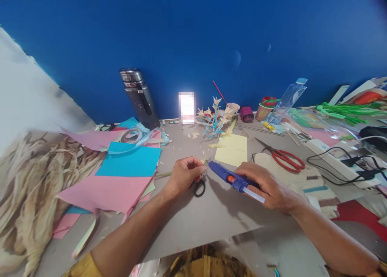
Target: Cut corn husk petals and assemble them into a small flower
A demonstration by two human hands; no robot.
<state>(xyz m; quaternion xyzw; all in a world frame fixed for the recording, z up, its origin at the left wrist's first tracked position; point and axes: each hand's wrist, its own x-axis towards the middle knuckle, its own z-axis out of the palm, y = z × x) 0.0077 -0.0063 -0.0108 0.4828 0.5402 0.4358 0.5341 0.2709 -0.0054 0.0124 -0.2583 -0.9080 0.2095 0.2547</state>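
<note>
My right hand [266, 184] is wrapped round a blue hot glue gun [225, 174], with a translucent glue stick [254, 195] poking out of its back end. The gun's nozzle points left, close to the fingertips of my left hand [189, 172]. Thumb and fingers of that hand are pinched together; a small pale yellowish bit shows at their tips, too small to name. Under it, the black handle loop of a pair of scissors [199, 188] shows on the table. A thin greenish strip [163, 174] lies left of my left hand.
Yellow paper [232, 150] and blue-stemmed paper flowers [215, 120] are ahead. Red-handled scissors [287, 160] and a power strip [341, 164] with cables lie right. Coloured sheets [130, 160], dried husks [45, 196] and a dark flask [140, 98] occupy the left.
</note>
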